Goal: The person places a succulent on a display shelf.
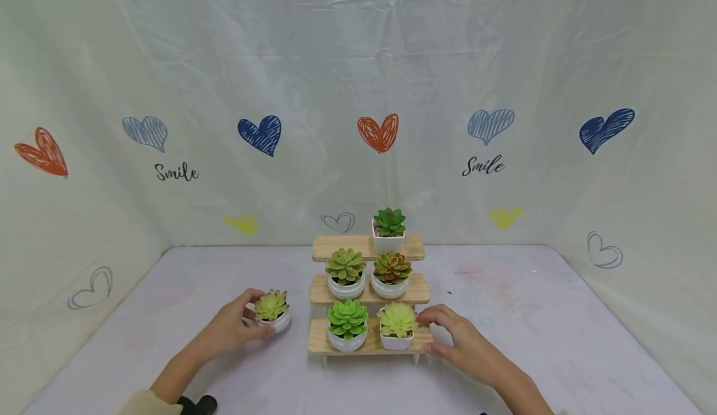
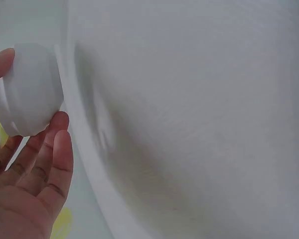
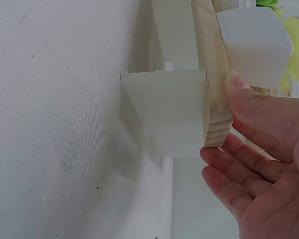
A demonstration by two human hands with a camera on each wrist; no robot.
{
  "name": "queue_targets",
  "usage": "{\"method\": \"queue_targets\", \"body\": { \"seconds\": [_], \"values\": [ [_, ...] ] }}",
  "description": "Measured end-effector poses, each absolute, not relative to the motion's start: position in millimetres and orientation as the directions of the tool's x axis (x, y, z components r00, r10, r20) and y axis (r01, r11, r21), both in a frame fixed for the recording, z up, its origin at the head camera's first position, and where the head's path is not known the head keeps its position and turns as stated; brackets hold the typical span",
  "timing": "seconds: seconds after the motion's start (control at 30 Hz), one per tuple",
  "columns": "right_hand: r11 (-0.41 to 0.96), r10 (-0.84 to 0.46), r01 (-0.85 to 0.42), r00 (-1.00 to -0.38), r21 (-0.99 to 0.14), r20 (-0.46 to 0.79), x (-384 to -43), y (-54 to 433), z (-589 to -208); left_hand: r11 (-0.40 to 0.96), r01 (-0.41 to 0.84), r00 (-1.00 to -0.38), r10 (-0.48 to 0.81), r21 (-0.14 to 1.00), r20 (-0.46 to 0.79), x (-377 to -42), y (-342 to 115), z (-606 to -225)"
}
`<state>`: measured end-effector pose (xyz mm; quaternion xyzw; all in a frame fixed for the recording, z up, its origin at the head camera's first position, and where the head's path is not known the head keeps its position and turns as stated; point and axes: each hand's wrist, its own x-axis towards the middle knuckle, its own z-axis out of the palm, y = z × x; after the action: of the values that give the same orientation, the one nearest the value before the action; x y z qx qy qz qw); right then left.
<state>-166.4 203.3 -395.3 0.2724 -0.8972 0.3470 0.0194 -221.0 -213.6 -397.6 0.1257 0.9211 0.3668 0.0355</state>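
My left hand (image 1: 241, 321) holds a small potted succulent (image 1: 272, 306) left of the stand. Thumb and fingers lie on opposite sides of its round white pot (image 2: 32, 89), low over the table. A three-tier wooden plant stand (image 1: 322, 337) with white side supports (image 3: 164, 109) stands in the middle. At the right end of its lowest board, my right hand (image 1: 462, 340) grips the wood between thumb and fingers. Close beside those fingertips is a pale yellow-green succulent (image 1: 398, 320) in a square white pot. A bright green succulent (image 1: 347, 320) shares that board.
The middle board bears a light green succulent (image 1: 345, 265) and a reddish-brown one (image 1: 392, 269), both in round pots. On the top board's right side sits a dark green succulent (image 1: 389, 222) in a square pot. Behind the white table (image 1: 504, 315) hangs a heart-printed curtain (image 1: 426, 178).
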Motion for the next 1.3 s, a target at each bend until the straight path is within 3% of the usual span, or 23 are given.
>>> {"method": "queue_targets", "body": {
  "seconds": [0.73,1.3],
  "values": [
    [0.608,-0.481,-0.514,-0.845,-0.606,0.234,-166,202,-395,0.692,0.39,-0.92,0.266,0.607,0.289,-240,-185,-330],
    [0.6,-0.488,-0.52,-0.84,-0.608,0.236,-167,203,-397,0.655,0.394,-0.917,0.228,0.645,0.328,-269,-129,-298]
  ]
}}
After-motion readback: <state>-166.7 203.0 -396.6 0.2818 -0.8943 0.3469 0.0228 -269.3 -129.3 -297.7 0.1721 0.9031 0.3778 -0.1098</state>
